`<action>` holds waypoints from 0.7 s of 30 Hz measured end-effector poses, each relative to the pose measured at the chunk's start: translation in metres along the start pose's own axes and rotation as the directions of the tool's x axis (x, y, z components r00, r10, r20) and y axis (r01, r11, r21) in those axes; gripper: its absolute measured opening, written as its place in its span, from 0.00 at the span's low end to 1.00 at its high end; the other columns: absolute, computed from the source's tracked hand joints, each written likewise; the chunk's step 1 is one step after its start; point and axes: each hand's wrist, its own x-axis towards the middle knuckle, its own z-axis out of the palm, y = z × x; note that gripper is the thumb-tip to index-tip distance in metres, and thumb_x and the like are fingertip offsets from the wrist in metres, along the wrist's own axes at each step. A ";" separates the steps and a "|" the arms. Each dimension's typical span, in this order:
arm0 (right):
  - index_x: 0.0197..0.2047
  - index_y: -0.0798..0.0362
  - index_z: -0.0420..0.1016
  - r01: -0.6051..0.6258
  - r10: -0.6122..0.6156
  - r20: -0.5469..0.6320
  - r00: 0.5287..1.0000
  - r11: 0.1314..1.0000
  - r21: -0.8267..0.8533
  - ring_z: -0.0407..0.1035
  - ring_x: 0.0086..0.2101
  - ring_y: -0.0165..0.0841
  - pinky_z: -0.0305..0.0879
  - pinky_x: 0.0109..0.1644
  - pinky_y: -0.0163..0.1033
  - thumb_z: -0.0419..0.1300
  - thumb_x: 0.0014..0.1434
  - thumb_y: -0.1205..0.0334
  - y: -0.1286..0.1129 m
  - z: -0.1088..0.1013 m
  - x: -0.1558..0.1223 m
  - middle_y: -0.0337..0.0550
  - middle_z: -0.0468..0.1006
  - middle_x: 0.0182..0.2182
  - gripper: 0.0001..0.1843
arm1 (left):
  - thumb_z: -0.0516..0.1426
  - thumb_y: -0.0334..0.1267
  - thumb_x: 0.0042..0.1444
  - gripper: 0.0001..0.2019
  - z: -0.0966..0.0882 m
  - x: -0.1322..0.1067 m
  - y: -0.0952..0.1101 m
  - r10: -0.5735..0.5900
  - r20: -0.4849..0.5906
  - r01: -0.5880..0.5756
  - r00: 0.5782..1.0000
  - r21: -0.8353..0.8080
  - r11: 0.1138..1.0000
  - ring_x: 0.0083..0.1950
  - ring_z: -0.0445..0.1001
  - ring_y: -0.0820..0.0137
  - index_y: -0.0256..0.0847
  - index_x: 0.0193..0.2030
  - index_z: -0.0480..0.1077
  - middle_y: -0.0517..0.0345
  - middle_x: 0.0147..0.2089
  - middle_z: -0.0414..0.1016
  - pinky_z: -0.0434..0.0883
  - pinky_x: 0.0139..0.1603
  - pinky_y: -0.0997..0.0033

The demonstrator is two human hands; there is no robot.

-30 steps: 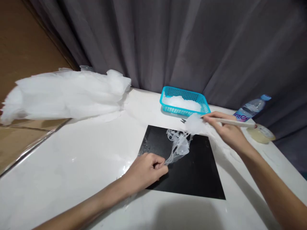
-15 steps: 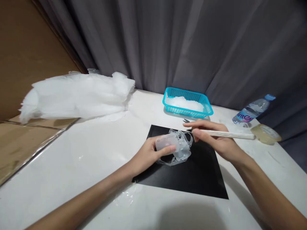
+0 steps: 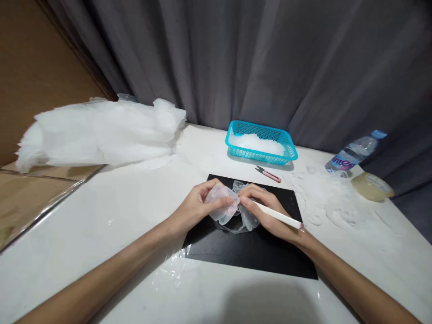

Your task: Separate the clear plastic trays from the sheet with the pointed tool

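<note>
My left hand [image 3: 205,202] grips a frosted, translucent plastic part [image 3: 221,204], thumb on top and fingers behind it. In my right hand [image 3: 266,207] is a slim white pen-like tool [image 3: 278,216], pinched near its tip. That tip meets the right edge of the plastic part; the exact contact is hidden by my fingers. More clear plastic pieces [image 3: 248,220], joined to a thin frame, lie below both hands. Under all this is a black mat [image 3: 249,254].
Behind the mat lie pink-handled thread snips [image 3: 268,173] and a blue basket [image 3: 261,157] holding white pieces. Plastic scraps [image 3: 327,193], a tape roll [image 3: 373,186] and a water bottle [image 3: 353,155] are at right. A large white wrapped bundle [image 3: 101,135] lies at left.
My right hand has moved left and down, bringing the tool to the plastic part. My left hand has shifted slightly left and tilted the part. The snips and scraps have come into view.
</note>
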 end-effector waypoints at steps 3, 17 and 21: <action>0.39 0.52 0.75 -0.064 0.064 0.026 0.998 0.998 0.022 0.70 0.39 0.32 0.65 0.46 0.38 0.54 0.75 0.55 0.001 -0.001 -0.001 0.41 0.74 0.38 0.15 | 0.70 0.50 0.53 0.19 -0.004 0.002 -0.001 0.035 0.010 -0.036 0.999 0.066 0.997 0.32 0.70 0.72 0.38 0.35 0.70 0.62 0.31 0.73 0.65 0.33 0.74; 0.35 0.51 0.72 -0.142 0.135 0.070 0.988 0.985 0.100 0.63 0.35 0.31 0.58 0.42 0.37 0.61 0.70 0.52 0.002 0.008 -0.004 0.37 0.69 0.34 0.14 | 0.67 0.47 0.60 0.14 0.000 0.001 -0.003 0.154 0.121 -0.174 0.981 0.175 0.969 0.35 0.69 0.72 0.40 0.42 0.72 0.62 0.35 0.71 0.66 0.37 0.73; 0.35 0.51 0.71 -0.093 0.087 0.119 0.989 0.995 0.047 0.64 0.37 0.33 0.60 0.45 0.39 0.59 0.71 0.55 0.002 0.006 -0.004 0.37 0.70 0.34 0.13 | 0.66 0.48 0.61 0.14 -0.007 0.005 -0.007 0.125 0.179 -0.162 0.976 0.211 0.964 0.35 0.71 0.70 0.39 0.43 0.75 0.60 0.35 0.74 0.67 0.37 0.71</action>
